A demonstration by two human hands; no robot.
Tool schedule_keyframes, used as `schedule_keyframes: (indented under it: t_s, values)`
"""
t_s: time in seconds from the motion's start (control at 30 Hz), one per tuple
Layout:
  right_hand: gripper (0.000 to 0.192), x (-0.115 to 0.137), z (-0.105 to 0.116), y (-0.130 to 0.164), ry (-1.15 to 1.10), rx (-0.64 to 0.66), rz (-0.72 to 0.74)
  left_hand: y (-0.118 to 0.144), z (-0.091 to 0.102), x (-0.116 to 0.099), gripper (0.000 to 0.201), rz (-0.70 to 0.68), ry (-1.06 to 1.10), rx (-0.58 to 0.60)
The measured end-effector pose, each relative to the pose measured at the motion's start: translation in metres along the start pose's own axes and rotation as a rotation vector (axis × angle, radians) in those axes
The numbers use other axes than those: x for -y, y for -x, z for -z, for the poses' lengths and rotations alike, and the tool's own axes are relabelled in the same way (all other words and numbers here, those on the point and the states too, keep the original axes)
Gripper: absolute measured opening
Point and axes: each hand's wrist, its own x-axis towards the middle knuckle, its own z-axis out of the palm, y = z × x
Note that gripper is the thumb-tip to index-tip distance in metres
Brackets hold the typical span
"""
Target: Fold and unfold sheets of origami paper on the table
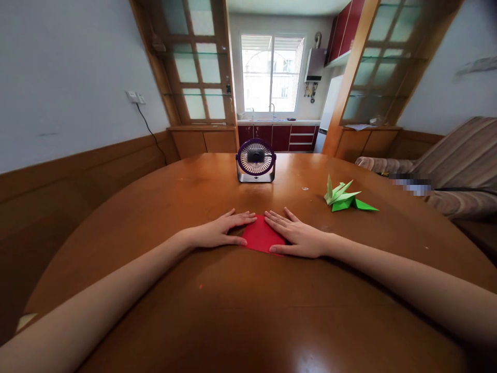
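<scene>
A red sheet of paper (261,237), folded to a triangle with its tip pointing away from me, lies flat on the wooden table (248,311). My left hand (218,231) presses flat on its left edge, fingers spread toward the tip. On the right edge rests my right hand (297,234), also flat with fingers apart. Both hands cover the paper's outer corners.
A green folded paper crane (345,197) stands on the table to the right. A small purple desk fan (256,160) sits at the far middle. A striped sofa (454,166) is at the right; a kitchen lies beyond.
</scene>
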Motion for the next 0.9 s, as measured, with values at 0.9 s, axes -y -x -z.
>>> schedule_keyframes:
  t_s: [0.9]
  values:
    - [0.054, -0.015, 0.007, 0.000, -0.432, -0.163, -0.048, 0.001, -0.014, -0.013, 0.031, -0.299, -0.489, -0.418]
